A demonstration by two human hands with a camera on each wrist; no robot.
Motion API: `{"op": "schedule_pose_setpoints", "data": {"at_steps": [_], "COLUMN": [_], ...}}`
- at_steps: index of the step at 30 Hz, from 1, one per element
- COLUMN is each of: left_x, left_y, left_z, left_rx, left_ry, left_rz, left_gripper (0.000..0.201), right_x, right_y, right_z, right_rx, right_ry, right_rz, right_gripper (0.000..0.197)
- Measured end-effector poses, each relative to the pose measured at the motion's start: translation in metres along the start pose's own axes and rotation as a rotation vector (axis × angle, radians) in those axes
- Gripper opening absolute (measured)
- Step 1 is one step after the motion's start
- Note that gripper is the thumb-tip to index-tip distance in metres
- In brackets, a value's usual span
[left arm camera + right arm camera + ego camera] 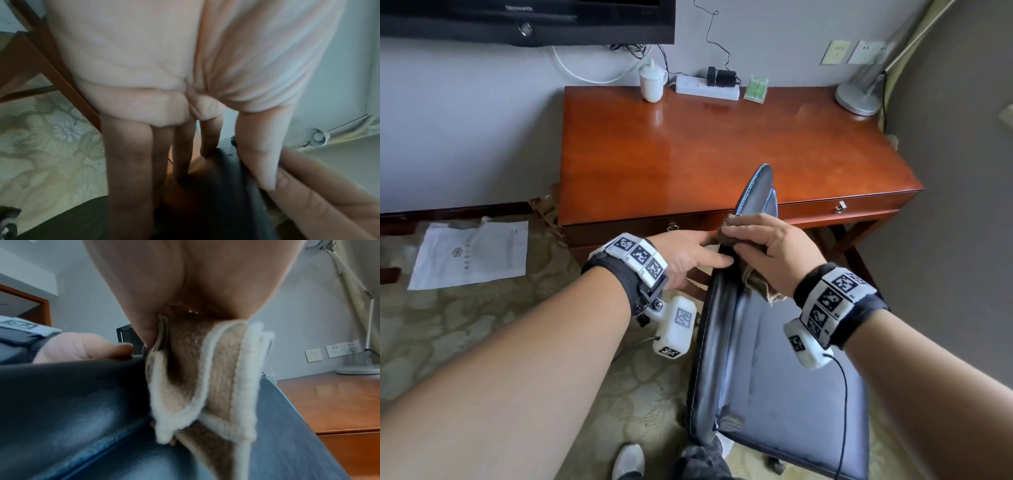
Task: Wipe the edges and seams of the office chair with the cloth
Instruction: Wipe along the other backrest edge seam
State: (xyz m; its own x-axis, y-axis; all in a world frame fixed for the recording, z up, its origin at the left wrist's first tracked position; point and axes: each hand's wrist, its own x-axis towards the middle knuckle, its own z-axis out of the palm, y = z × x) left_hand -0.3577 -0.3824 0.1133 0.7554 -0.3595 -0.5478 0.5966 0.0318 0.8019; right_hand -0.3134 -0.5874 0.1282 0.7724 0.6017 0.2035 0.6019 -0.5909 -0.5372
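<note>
The office chair has dark blue leather, a seat [784, 383] low in the head view and a backrest [756, 192] seen edge-on in front of the desk. My right hand [774, 250] grips a folded brown cloth [756, 282] with a cream border and presses it over the backrest's upper edge. In the right wrist view the cloth [205, 378] hangs from my palm against the leather [72, 394]. My left hand [688, 253] pinches the same edge just left of the cloth, thumb on the near side and fingers [131, 162] straight down behind the backrest [232, 203].
A red-brown wooden desk [722, 144] stands right behind the chair, with a white mug [652, 82], a power strip [707, 89], a green box [756, 89] and a lamp base [858, 97]. A white paper bag [470, 253] lies on the patterned carpet at left. My shoe [628, 460] is below.
</note>
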Motion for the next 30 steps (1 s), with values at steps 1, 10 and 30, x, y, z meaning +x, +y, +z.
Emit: {"op": "schedule_pose_setpoints", "data": {"at_steps": [1, 10, 30], "left_x": [0.002, 0.008, 0.019], "left_y": [0.001, 0.015, 0.037], "left_z": [0.000, -0.008, -0.006], "left_rx": [-0.003, 0.150, 0.157], "left_ry": [-0.009, -0.013, 0.027], "left_rz": [-0.012, -0.112, -0.143], "left_gripper": [0.038, 0.038, 0.047], "right_x": [-0.002, -0.001, 0.026], "right_y": [0.003, 0.015, 0.064], "right_z": [0.000, 0.013, -0.005], "right_rx": [-0.003, -0.042, -0.259], "right_ry": [0.007, 0.121, -0.059], "right_rz": [0.002, -0.047, -0.343], "right_gripper": [0.030, 0.027, 0.052]}}
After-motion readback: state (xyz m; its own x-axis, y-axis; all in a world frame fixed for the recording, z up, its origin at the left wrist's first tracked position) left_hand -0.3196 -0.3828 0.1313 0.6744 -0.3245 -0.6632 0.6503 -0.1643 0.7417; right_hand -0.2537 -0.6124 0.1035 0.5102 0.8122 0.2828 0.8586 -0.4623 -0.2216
